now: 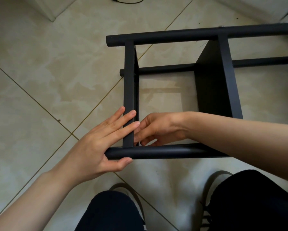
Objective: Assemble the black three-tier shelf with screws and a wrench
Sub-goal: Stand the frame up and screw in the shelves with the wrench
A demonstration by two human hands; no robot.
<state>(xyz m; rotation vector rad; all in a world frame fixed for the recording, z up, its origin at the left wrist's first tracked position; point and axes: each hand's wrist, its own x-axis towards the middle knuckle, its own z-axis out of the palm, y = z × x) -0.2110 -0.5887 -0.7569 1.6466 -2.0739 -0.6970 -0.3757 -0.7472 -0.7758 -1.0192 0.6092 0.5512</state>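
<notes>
Shelf: the black three-tier shelf [211, 77] lies on its side on the tiled floor [39, 72], filling the view from centre out to 3 o'clock, its round posts running left to right.
Near post: the near post [165, 151] sits at about 6 o'clock of the frame, just ahead of the person's knees; the end board [129, 90] meets it at a corner joint.
Left hand: the left hand [98, 147] lies with fingers straight along the end board and thumb tucked under the post's end, bracing it.
Right hand: the right hand [155, 129] reaches in from 3 o'clock, fingers curled at the inner corner of the joint (probably working a screw, though none shows; I cannot tell what it holds).
Handling: stiff and rigid, likely light enough to shift one-handed; the smooth painted tubes may slip, so hold close to a joint, as the left hand does.
Wrench: not seen.
</notes>
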